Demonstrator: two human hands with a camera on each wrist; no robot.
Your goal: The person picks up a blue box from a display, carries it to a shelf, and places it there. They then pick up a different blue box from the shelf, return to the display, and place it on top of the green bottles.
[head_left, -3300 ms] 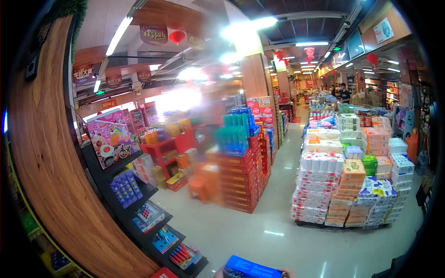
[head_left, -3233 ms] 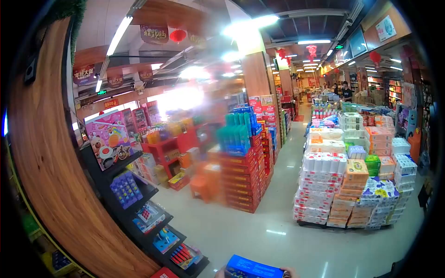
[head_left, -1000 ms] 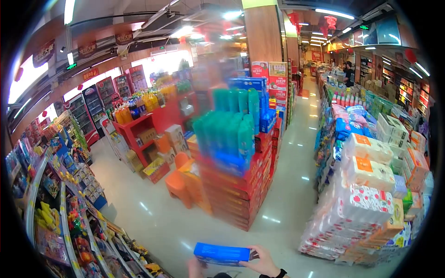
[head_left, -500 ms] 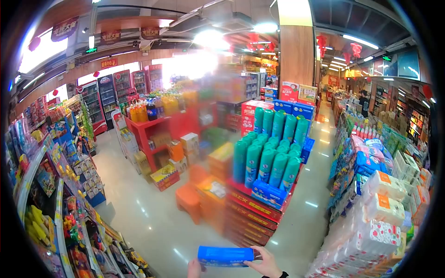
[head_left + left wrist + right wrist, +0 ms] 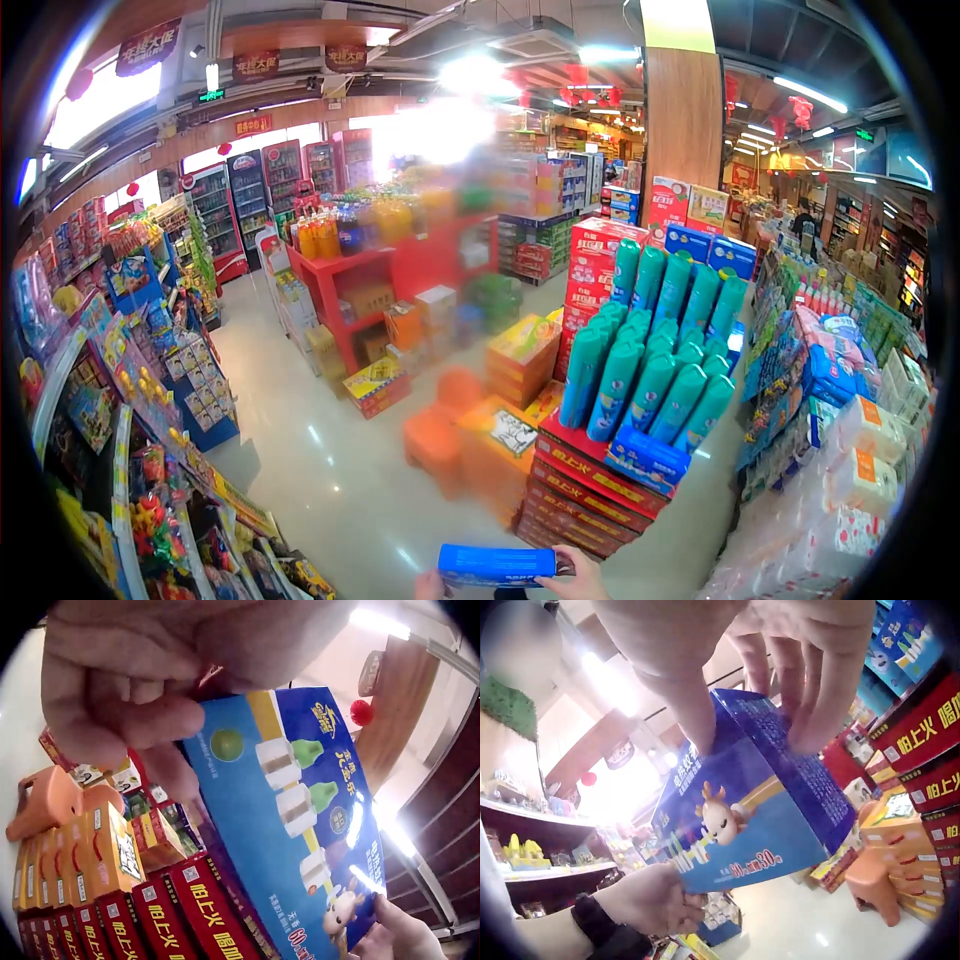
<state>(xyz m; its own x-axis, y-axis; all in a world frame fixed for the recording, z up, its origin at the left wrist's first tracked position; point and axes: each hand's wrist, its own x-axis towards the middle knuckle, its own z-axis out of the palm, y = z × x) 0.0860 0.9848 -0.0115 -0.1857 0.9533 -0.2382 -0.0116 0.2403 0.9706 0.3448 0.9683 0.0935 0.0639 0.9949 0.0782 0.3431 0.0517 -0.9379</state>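
Observation:
A blue mosquito-repellent box (image 5: 497,563), printed with white bottles and a small deer, is held between both hands low in the head view. The left hand (image 5: 430,586) grips one end; in the left wrist view its fingers (image 5: 161,724) bend at the box's edge. At the opposite end the right hand (image 5: 574,575) pinches the box, its thumb (image 5: 694,724) on the printed face and the other fingers over the adjoining side in the right wrist view. Nearest ahead stand teal spray cans (image 5: 650,385) on stacked red cartons (image 5: 585,490).
An orange stool (image 5: 436,440) and orange cartons (image 5: 497,440) stand left of the can display. Toy shelves (image 5: 150,480) line the left side. Wrapped tissue packs (image 5: 830,545) are piled at right. A red shelf (image 5: 335,300) with bottles is farther back; glossy floor (image 5: 330,500) lies between.
The head view has turned left, shifting the spray cans and tissue packs rightward. The wooden panel and black rack have left view. The box, low at the frame edge earlier, shows more fully, still held.

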